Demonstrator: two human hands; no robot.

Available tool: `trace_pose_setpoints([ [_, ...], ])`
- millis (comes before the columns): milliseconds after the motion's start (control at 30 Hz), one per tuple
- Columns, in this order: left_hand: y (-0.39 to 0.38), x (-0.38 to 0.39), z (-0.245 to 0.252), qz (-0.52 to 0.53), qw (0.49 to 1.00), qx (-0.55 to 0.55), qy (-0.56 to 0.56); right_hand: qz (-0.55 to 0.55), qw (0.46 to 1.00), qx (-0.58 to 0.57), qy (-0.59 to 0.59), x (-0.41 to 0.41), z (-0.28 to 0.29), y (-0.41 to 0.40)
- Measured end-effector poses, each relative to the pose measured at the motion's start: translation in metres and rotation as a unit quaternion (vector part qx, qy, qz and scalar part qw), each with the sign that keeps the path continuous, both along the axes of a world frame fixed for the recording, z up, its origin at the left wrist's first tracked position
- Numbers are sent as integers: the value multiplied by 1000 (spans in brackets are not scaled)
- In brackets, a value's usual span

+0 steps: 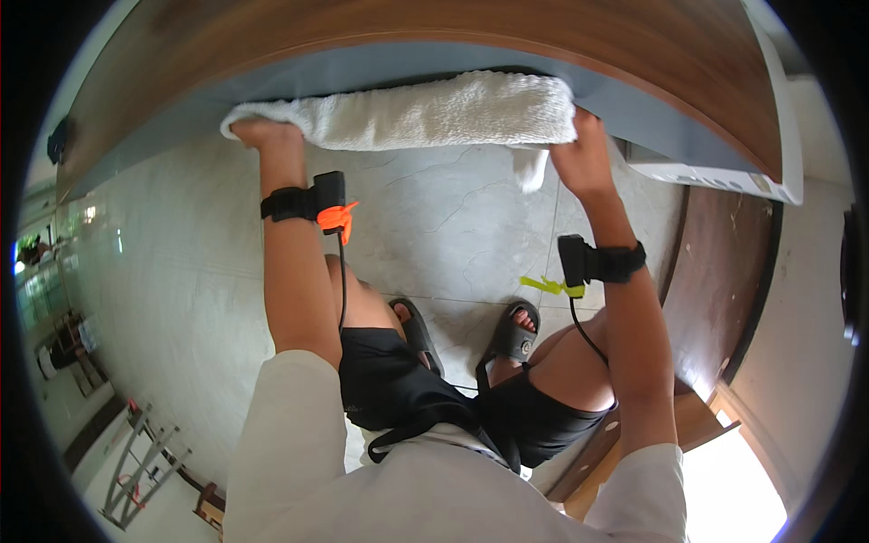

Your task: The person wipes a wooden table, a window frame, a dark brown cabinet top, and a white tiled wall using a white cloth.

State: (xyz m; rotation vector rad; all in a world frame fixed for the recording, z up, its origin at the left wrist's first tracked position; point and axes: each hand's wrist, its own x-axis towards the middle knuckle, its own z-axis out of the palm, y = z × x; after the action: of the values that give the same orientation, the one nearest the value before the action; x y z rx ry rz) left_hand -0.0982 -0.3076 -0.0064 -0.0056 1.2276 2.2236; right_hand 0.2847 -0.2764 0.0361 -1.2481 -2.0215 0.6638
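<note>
A white terry towel (434,112) is stretched out sideways in front of me, along a grey panel (380,64) below a wooden edge. My left hand (265,132) grips its left end, the fingers hidden under a fold of cloth. At the opposite end my right hand (585,153) holds the towel, with its fingertips mostly out of sight behind it. A loose flap of white cloth (529,168) hangs down beside the right hand. Each wrist wears a black strap with a small box and a cable.
Brown wooden furniture (475,20) curves across the top. A white panelled unit (713,178) stands at right, above a dark brown board (706,271). Grey floor tiles (448,224) lie below, under my sandalled feet. A metal frame (139,468) stands at lower left.
</note>
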Motion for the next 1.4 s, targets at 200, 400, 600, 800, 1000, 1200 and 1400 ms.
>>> trace_pose_setpoints([
  [200, 11, 73, -4, -182, 962, -47, -198, -1, 985, -121, -120, 15, -30, 10],
  [400, -5, 149, 24, -251, 944, -4, -213, 48, 998, 17, -33, -17, 18, -5],
  [600, 2, 125, 21, -327, 911, -84, -238, 1, 984, -121, -131, -18, 7, -4],
  [800, 15, 109, -6, -234, 948, -71, -205, -39, 922, -344, -174, 9, 17, 6],
  [1000, 1, 186, -1, -434, 877, -33, -201, -104, 902, -365, -206, 83, -59, 36],
  [1200, -13, 229, 38, -461, 854, -121, -211, -238, 796, -232, -506, 106, -18, 18],
  [1400, -14, 209, 5, -383, 907, -59, -164, 44, 902, -114, -414, 28, -28, -2],
])
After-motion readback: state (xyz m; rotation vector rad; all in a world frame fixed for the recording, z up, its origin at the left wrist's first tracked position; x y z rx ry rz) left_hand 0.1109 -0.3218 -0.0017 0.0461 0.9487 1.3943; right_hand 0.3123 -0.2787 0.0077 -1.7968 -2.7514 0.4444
